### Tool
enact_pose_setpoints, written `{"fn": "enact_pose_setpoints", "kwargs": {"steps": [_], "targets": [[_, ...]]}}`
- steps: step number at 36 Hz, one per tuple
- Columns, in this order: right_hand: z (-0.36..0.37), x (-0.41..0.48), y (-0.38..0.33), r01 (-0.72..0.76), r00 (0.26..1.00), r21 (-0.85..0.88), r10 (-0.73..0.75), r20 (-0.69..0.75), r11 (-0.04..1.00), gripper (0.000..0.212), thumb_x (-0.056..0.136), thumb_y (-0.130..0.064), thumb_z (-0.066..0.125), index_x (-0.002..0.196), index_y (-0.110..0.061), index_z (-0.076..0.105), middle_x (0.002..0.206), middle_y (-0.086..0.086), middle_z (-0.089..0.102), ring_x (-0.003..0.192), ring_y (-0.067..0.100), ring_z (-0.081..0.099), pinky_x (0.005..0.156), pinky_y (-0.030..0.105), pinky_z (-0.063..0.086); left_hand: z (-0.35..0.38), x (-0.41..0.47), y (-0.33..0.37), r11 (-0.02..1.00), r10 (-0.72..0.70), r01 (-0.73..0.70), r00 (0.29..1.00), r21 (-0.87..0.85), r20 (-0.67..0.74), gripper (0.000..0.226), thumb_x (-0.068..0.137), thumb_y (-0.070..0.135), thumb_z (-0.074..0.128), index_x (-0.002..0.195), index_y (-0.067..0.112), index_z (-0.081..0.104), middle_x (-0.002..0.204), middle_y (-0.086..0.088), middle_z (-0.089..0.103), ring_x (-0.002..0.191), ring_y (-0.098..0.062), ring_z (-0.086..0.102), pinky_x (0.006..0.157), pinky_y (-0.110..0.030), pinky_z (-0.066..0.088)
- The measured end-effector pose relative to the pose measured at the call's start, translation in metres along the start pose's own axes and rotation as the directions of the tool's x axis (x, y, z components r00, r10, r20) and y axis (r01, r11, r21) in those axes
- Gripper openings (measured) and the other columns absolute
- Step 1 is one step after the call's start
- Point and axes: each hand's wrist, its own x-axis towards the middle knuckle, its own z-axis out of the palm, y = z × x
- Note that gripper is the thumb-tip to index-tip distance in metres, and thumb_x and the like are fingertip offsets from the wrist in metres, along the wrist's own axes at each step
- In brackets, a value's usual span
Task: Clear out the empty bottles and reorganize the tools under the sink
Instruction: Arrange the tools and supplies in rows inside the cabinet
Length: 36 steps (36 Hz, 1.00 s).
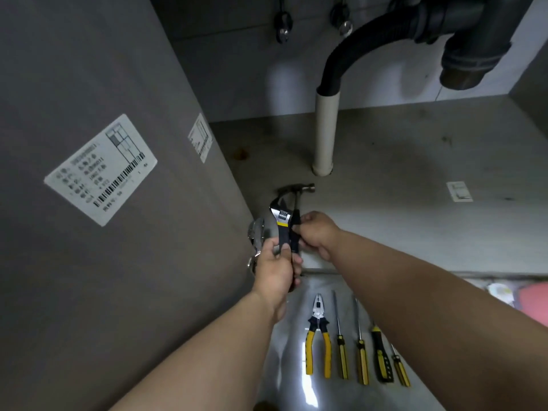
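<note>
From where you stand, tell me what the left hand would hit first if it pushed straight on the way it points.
Judging by the single view, the left hand, gripping the adjustable wrench, points up-frame into the cabinet. The wrench's head would likely meet the hammer head first; depth is unclear.

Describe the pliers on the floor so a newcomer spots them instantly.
Start at the white drain pipe in the cabinet, then drop to the glossy floor outside. In the tool row there, the yellow-handled steel pliers lie leftmost: two curved grips, unlike the straight yellow-and-black screwdrivers alongside.

Black-and-yellow wrench [281, 221]; yellow-handled pliers [318, 336]; yellow-black striped screwdrivers [341, 351]; grey cabinet [89, 69]; cream pipe [325, 134]; something pink, perhaps cloth [533, 304].
</note>
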Motion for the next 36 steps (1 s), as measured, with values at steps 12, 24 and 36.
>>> {"fn": "enact_pose_setpoints", "kwargs": {"steps": [12,24,36], "targets": [[-0.041,-0.034,0.026,-0.173,0.931,0.242,0.078,0.357,0.955,0.024,0.096,-0.032,0.066,0.104,-0.009,0.069,0.085,0.004,0.073,0.079,0.016,0.070,0.100,0.042,0.055,0.007,0.002,0.002,0.995,-0.093,0.095,0.990,-0.015,0.102,0.026,0.106,0.007,0.044,0.100,0.016,0.068,0.079,0.002,0.066,0.061,-0.006,0.055,0.050,-0.020,0.042],[-0.070,-0.033,0.032,-0.041,0.982,0.189,0.004,0.190,0.981,0.009,0.104,-0.015,0.050,0.097,-0.018,0.056,0.097,0.008,0.078,0.083,0.019,0.073,0.074,0.030,0.055,0.017,0.017,0.000,0.805,0.176,-0.113,0.983,0.582,-0.053,0.016,0.099,0.009,0.054,0.094,0.017,0.067,0.101,-0.005,0.066,0.093,-0.021,0.063,0.085,-0.025,0.049],[-0.079,-0.015,0.056,-0.045,0.994,0.163,0.027,0.109,0.986,0.017,0.108,-0.021,0.041,0.105,-0.009,0.053,0.086,0.010,0.077,0.069,0.023,0.074,0.071,0.042,0.061,0.022,0.057,-0.011,0.155,0.141,-0.184,0.977,0.971,0.162,0.070,0.093,-0.005,0.040,0.152,0.032,0.036,0.127,-0.016,0.042,0.124,-0.035,0.045,0.105,-0.039,0.046]]}}
